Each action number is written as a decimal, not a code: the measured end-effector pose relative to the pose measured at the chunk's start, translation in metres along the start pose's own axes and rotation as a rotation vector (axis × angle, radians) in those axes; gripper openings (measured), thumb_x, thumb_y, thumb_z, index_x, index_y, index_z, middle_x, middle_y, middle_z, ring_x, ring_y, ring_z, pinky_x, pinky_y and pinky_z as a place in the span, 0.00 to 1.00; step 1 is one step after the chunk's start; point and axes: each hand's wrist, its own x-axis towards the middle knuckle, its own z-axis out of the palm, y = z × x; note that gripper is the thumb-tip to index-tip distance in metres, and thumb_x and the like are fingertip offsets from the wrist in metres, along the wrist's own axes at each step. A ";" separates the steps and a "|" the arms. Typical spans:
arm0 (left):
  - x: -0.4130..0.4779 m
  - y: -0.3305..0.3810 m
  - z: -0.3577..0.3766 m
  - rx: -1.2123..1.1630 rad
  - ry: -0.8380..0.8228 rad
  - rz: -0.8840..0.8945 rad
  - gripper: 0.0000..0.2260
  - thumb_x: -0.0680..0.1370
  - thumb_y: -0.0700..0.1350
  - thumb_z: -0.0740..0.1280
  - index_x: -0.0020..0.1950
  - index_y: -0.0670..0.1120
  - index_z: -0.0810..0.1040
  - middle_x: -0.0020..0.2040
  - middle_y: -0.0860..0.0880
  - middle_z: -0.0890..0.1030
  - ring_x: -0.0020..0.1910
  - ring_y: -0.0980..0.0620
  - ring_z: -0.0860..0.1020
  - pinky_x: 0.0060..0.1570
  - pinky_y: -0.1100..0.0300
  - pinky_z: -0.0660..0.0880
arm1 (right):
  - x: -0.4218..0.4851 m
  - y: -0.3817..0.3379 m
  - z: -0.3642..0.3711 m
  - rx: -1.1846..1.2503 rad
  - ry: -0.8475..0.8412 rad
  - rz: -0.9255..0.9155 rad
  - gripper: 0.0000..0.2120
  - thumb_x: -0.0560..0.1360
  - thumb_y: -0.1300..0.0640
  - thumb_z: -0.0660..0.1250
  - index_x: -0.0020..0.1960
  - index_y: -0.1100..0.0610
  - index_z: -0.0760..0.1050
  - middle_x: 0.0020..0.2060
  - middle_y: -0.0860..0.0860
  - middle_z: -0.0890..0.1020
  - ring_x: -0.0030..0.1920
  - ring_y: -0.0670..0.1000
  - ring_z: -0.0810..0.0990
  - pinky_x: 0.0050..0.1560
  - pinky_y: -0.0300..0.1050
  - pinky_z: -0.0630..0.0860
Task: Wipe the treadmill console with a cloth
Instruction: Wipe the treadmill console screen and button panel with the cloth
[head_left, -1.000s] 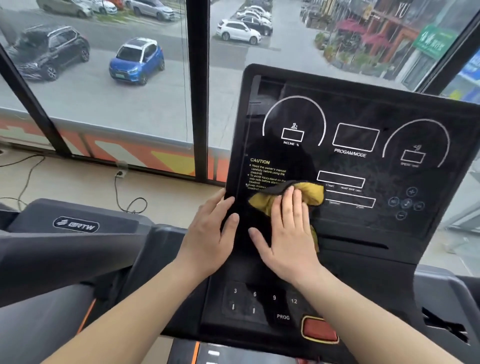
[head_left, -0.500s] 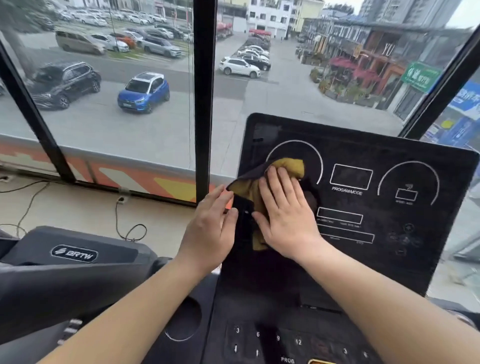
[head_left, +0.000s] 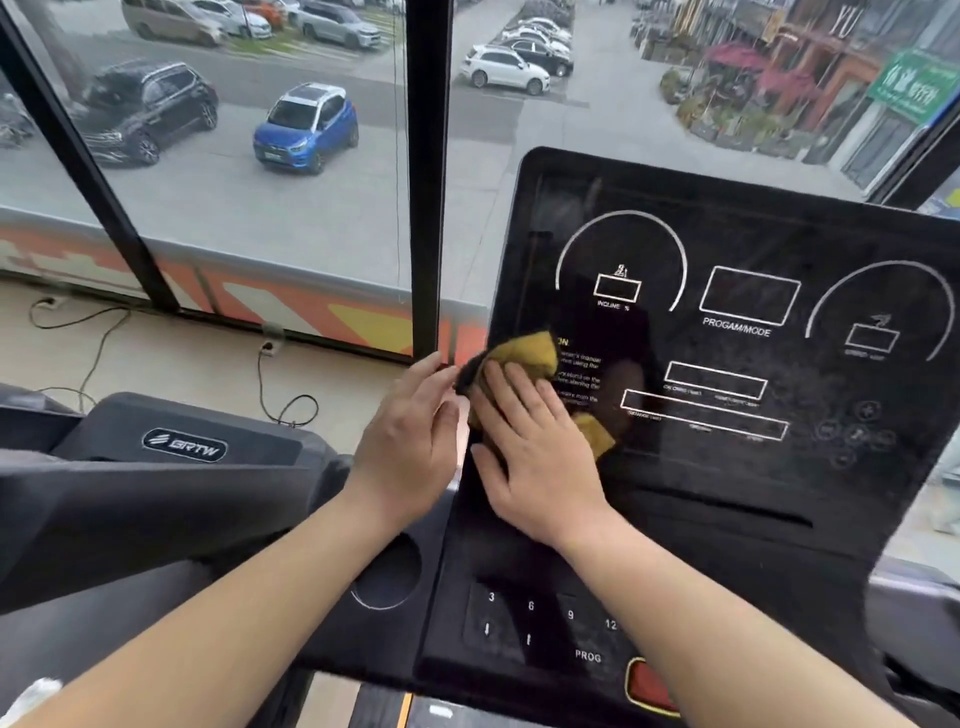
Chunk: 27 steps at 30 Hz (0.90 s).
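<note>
Head view: the treadmill console stands tilted up on the right, a dark glossy panel. The right hand lies flat on its near left part, fingers straight and together, pressing a yellow cloth against the panel. The cloth is bunched under the fingers, with folds showing beyond the fingertips and on the hand's right side. The flat palm probably spreads the pressure so the cloth rubs a broad patch.

The left hand is loosely open and holds nothing. Its fingertips lie at the console's left edge, close to the cloth, probably to steady the panel against the push.

White print on the panel reads "INCLINE %" under the left arc and "PROGAM/MODE", spelled so, under the middle box. The label under the right arc is too blurred to read. The cloth covers part of a block of small text, and the lines that show are too small to make out.

Nearer, the keypad shows 3, 6, 9, 12 and "PROG", with a red button at its right.

To the left, the next machine carries a logo that seems to read "BRTW". Beyond the window, a green sign is unreadable.
</note>
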 end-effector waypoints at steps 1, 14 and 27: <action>-0.011 -0.003 0.003 0.014 -0.010 0.002 0.17 0.81 0.41 0.61 0.70 0.44 0.76 0.73 0.46 0.74 0.72 0.47 0.71 0.71 0.53 0.69 | -0.018 -0.004 0.008 0.034 -0.049 -0.024 0.31 0.80 0.46 0.60 0.81 0.51 0.62 0.82 0.49 0.60 0.82 0.50 0.53 0.80 0.56 0.56; -0.020 0.062 0.070 0.290 -0.257 0.325 0.31 0.83 0.45 0.57 0.84 0.44 0.47 0.84 0.47 0.43 0.83 0.52 0.39 0.81 0.54 0.46 | -0.010 0.068 -0.093 0.347 -0.052 0.178 0.30 0.80 0.60 0.58 0.80 0.48 0.61 0.77 0.46 0.69 0.77 0.47 0.66 0.76 0.46 0.67; 0.131 0.186 0.085 0.530 -0.334 0.552 0.27 0.85 0.59 0.46 0.83 0.57 0.42 0.83 0.53 0.38 0.82 0.53 0.37 0.78 0.55 0.32 | -0.079 0.188 -0.166 0.219 0.217 0.558 0.27 0.83 0.40 0.53 0.80 0.47 0.63 0.81 0.48 0.60 0.81 0.48 0.54 0.81 0.49 0.53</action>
